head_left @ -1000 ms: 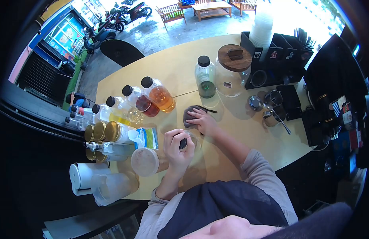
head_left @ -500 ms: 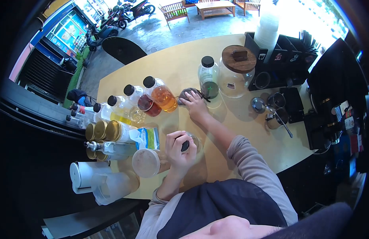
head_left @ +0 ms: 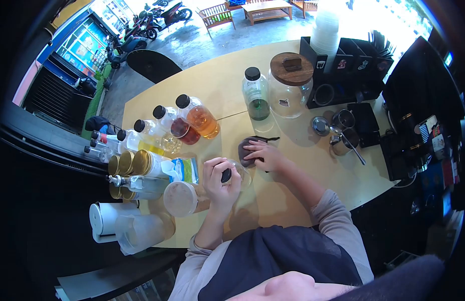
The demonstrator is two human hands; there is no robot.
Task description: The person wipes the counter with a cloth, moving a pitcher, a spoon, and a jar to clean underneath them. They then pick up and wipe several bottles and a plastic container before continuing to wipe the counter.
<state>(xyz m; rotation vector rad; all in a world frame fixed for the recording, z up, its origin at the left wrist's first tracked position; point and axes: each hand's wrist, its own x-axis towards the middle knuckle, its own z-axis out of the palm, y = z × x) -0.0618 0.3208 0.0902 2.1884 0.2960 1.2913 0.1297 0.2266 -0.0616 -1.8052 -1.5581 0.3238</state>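
Note:
My left hand [head_left: 221, 181] is closed around the neck of a clear bottle [head_left: 245, 176] with a black cap, standing on the table in front of me. Most of the bottle is hidden behind the fingers. Just to its right, my right hand [head_left: 266, 155] presses on a bunched dark cloth [head_left: 246, 150], fingers laid over it. A black strip sticks out from the cloth's far side. Left of my left hand lies a wide tub [head_left: 180, 199] with a pale lid, beside a blue and green packet [head_left: 184, 170].
Bottles of orange [head_left: 205, 122] and red liquid [head_left: 184, 131] line the left side, with gold-lidded jars [head_left: 143, 163] nearer. Beyond the cloth stand a green-bottomed bottle [head_left: 257, 95] and a wooden-lidded glass jar [head_left: 291, 93]. Metal cups [head_left: 343, 120] and a black organizer [head_left: 343, 75] are at right.
My right hand has slid the dark cloth toward me, from beside the green-bottomed bottle to near the held bottle. My left hand keeps its grip. The view has shifted slightly.

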